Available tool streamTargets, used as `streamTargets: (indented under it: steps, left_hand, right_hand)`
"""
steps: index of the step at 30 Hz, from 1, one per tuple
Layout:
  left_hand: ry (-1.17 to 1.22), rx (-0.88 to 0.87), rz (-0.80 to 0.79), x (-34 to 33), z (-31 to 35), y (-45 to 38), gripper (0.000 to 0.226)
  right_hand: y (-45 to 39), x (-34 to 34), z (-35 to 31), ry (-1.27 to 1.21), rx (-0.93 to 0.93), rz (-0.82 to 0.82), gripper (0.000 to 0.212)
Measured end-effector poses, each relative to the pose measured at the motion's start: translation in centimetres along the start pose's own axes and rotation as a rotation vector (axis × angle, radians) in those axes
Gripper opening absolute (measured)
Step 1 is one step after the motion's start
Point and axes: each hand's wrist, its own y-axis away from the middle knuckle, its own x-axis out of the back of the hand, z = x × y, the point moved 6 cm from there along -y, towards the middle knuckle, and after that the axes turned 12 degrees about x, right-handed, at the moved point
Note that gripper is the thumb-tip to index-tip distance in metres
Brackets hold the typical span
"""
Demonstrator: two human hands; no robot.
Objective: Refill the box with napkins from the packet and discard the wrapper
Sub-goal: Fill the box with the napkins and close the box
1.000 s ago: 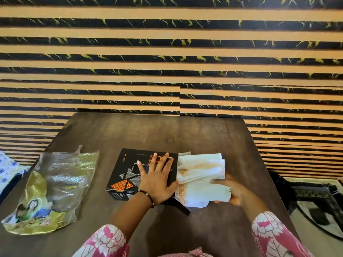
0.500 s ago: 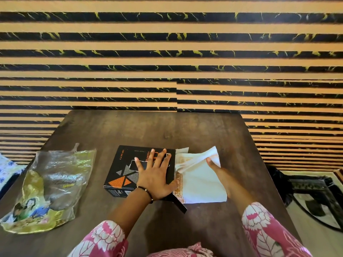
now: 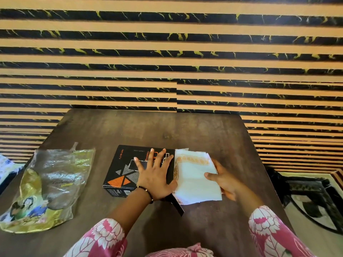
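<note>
Head camera view, looking down over two forearms in pink and white floral sleeves [image 3: 272, 232] that reach forward across a dark wooden bench [image 3: 194, 130].

Nearest the body, the left hand [image 3: 156, 179], with a beaded bracelet at the wrist, lies flat with its fingers spread wide on top of a black box [image 3: 122, 169] printed with orange and grey triangles. It grips nothing; it seems to be pinning the box in place. A black flap hangs open at the box's near right corner.

Just to the right, the right hand [image 3: 225, 180] is closed around a stack of white napkins [image 3: 196, 179] with an orange patterned border, thumb on top and fingers underneath. The left edge of the stack touches the box's open right end. How far it has gone inside cannot be told.

Well apart on the left side of the bench lies the wrapper [image 3: 46, 186], a crumpled clear and yellow-green plastic packet that looks empty and flat.

Beyond the bench stands a wall of tan and black marbled stripes.

The step in hand appears to be feeding the napkins into the box. The next move likely calls for keeping the box steady while sliding the stack squarely through the opening, so the soft edges do not fold or catch, then closing the flap. The wrapper is not yet discarded.
</note>
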Motion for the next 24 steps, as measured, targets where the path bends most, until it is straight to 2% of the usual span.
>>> streamTargets:
  steps: [5, 11, 14, 18, 21, 24]
  left_hand:
    - [0.018, -0.003, -0.001, 0.2, 0.1, 0.1, 0.084]
    - [0.009, -0.012, 0.002, 0.2, 0.1, 0.2, 0.082]
    - [0.006, -0.012, -0.003, 0.1, 0.1, 0.2, 0.082]
    - [0.010, -0.004, -0.010, 0.1, 0.0, 0.1, 0.083]
    - [0.020, -0.004, -0.002, 0.1, 0.0, 0.2, 0.083]
    - [0.027, -0.003, 0.005, 0.2, 0.0, 0.2, 0.082]
  right_hand:
    - [0.4, -0.4, 0.0, 0.034, 0.055, -0.001, 0.048]
    - [0.0, -0.7, 0.3, -0.109, 0.054, 0.111, 0.046]
    - [-0.6, -1.9, 0.6, -0.220, 0.021, 0.061, 0.045]
    - [-0.8, -2.0, 0.4, -0.125, -0.025, -0.007, 0.041]
    - [-0.7, -0.7, 1.1, -0.039, -0.049, 0.125, 0.030]
    - [-0.6, -0.2, 1.7, 0.127, -0.079, 0.285, 0.031]
